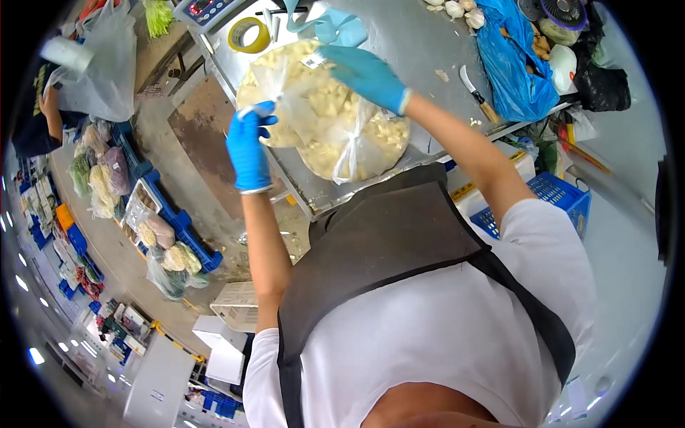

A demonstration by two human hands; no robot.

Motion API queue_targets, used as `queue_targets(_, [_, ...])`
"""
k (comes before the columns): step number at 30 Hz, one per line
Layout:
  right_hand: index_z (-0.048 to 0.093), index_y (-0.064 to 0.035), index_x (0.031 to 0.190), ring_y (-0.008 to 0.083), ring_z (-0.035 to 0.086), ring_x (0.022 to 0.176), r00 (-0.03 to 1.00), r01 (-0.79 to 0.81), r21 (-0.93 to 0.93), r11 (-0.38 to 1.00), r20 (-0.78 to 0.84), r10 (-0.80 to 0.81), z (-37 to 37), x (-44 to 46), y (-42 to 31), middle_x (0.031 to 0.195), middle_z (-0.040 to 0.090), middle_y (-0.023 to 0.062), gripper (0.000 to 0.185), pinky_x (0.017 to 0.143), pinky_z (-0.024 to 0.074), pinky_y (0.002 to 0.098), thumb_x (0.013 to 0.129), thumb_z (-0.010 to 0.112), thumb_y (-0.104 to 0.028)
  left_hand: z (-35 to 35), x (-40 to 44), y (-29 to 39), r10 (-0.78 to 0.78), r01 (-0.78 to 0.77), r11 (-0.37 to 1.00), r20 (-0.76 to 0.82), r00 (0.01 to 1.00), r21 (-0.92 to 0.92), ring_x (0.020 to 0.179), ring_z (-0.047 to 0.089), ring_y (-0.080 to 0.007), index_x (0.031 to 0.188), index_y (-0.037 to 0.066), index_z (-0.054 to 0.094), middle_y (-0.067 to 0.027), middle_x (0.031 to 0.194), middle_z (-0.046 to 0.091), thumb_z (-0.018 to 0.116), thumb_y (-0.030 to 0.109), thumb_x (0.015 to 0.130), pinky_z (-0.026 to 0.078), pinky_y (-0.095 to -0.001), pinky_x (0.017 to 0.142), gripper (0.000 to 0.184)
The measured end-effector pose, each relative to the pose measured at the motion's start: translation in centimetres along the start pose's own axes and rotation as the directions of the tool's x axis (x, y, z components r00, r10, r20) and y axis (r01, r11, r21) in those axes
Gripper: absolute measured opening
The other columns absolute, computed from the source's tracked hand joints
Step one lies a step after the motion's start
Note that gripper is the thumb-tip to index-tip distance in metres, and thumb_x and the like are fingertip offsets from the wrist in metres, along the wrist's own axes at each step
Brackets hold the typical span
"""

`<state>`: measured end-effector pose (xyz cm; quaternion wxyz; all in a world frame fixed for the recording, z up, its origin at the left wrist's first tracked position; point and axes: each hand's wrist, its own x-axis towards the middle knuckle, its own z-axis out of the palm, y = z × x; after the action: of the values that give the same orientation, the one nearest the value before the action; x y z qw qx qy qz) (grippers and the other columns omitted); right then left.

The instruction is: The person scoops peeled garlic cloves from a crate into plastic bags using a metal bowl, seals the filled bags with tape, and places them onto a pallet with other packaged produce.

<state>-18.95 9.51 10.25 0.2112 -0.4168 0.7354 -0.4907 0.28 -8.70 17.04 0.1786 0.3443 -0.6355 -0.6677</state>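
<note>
Two knotted clear plastic bags of pale yellow pieces lie side by side on the metal table [428, 43]: a back bag [257, 85] and a front bag [389, 146]. My right hand [367, 75], in a blue glove, lies with fingers stretched out over the upper edge of the back bag. A small white printed label [314, 60] shows by its fingertips. To the left of the bags, my left hand [250, 150], also gloved in blue, is raised with its fingers pinched together. Something small and white shows at those fingertips, too small to name.
Yellow tape [249, 36], light blue strips [332, 28] and a scale [207, 11] sit at the table's far left. A knife [478, 93] lies right, near a blue plastic bag [517, 64]. At left, a person's hand [51, 107] is beside a clear bag [107, 71]; blue crates [182, 221] hold bagged produce.
</note>
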Motion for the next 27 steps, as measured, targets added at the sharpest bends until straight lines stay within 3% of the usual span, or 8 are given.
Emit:
queue_targets(4, [0.057, -0.0136, 0.130, 0.0290, 0.055, 0.117, 0.961, -0.184, -0.232, 0.955, 0.164, 0.224, -1.3, -8.5, -2.9, 0.126, 0.058, 0.0136, 0.041, 0.100, 0.0416, 0.0391, 0.091, 0.059, -0.026, -3.8, -3.3, 2.5, 0.118, -0.136, 0.983, -0.147, 0.982, -0.120, 0.069, 0.057, -0.0156, 0.080, 0.001, 0.063, -0.0095, 0.085, 0.066, 0.052, 0.011, 0.089, 0.043, -0.0261, 0.067, 0.017])
queue_targets(7, [0.060, -0.0163, 0.127, 0.0304, 0.049, 0.123, 0.949, 0.288, -0.422, 0.860, 0.244, -0.199, 1.9, -11.3, -5.8, 0.127, 0.057, 0.0103, 0.042, 0.104, 0.0368, 0.0421, 0.086, 0.062, -0.024, -5.5, -8.3, 5.0, 0.128, -0.169, 0.983, -0.393, 0.911, -0.071, 0.065, 0.054, -0.0159, 0.075, 0.001, 0.062, -0.0097, 0.077, 0.062, 0.051, 0.008, 0.085, 0.042, -0.0257, 0.061, 0.016])
queue_targets(11, [0.066, -0.0158, 0.116, 0.0310, 0.048, 0.122, 0.865, 0.455, -0.422, 0.784, 0.419, -0.276, 6.7, -10.5, -5.0, 0.122, 0.060, 0.0102, 0.034, 0.107, 0.0334, 0.0442, 0.083, 0.064, -0.023, -8.8, -17.1, 7.9, 0.258, -0.279, 0.958, -0.607, 0.752, 0.061, 0.060, 0.046, -0.0144, 0.065, 0.005, 0.051, -0.0059, 0.069, 0.050, 0.047, 0.007, 0.084, 0.036, -0.0243, 0.054, 0.020])
queue_targets(14, [0.068, -0.0121, 0.107, 0.0246, 0.060, 0.102, 0.912, 0.347, -0.147, 0.926, 0.283, -0.297, 9.7, -10.1, -1.0, 0.105, 0.066, 0.0069, 0.025, 0.095, 0.0432, 0.0391, 0.084, 0.062, -0.023, -11.7, -23.5, 9.0, 0.276, -0.282, 0.953, -0.713, 0.645, 0.113, 0.059, 0.046, -0.0133, 0.065, 0.006, 0.051, -0.0059, 0.068, 0.051, 0.046, 0.006, 0.085, 0.035, -0.0237, 0.052, 0.021])
queue_targets(16, [0.071, -0.0094, 0.096, 0.0161, 0.062, 0.087, 0.888, -0.348, 0.414, 0.841, 0.435, 0.153, 8.2, -8.3, -3.0, 0.092, 0.069, 0.0050, 0.018, 0.082, 0.0488, 0.0331, 0.088, 0.058, -0.020, -13.0, -27.0, 8.8, 0.277, -0.152, 0.961, -0.768, 0.577, 0.232, 0.059, 0.047, -0.0132, 0.066, 0.005, 0.052, -0.0065, 0.068, 0.052, 0.047, 0.008, 0.085, 0.036, -0.0239, 0.052, 0.020])
queue_targets(18, [0.067, -0.0074, 0.099, 0.0096, 0.058, 0.075, 0.949, 0.061, 0.004, 0.998, 0.308, -0.060, 6.2, -6.9, -3.8, 0.094, 0.069, 0.0035, 0.035, 0.071, 0.0481, 0.0288, 0.101, 0.042, -0.033, -14.5, -30.2, 7.8, 0.133, -0.112, 0.990, -0.849, 0.511, 0.087, 0.059, 0.050, -0.0131, 0.069, 0.003, 0.056, -0.0061, 0.067, 0.055, 0.049, 0.011, 0.087, 0.037, -0.0237, 0.053, 0.021])
queue_targets(19, [0.062, -0.0103, 0.108, 0.0056, 0.053, 0.069, 0.859, -0.513, 0.515, 0.687, 0.300, 0.416, 6.3, -6.9, -6.9, 0.092, 0.068, 0.0031, 0.031, 0.066, 0.0446, 0.0237, 0.101, 0.040, -0.032, -15.6, -31.9, 6.8, 0.101, -0.050, 0.995, -0.874, 0.475, 0.087, 0.058, 0.050, -0.0126, 0.070, 0.003, 0.057, -0.0058, 0.068, 0.057, 0.049, 0.011, 0.088, 0.037, -0.0234, 0.053, 0.021])
queue_targets(27, [0.055, -0.0090, 0.092, 0.0021, 0.034, 0.054, 0.960, -0.270, 0.414, 0.870, 0.189, 0.208, 15.5, -9.1, -22.3, 0.084, 0.067, 0.0073, 0.027, 0.049, 0.0285, 0.0200, 0.102, 0.042, -0.031, -31.5, -46.4, -1.6, -0.037, -0.074, 0.995, -0.952, 0.305, -0.062, 0.057, 0.050, -0.0103, 0.069, 0.004, 0.057, -0.0053, 0.068, 0.059, 0.049, 0.011, 0.089, 0.037, -0.0221, 0.052, 0.022])
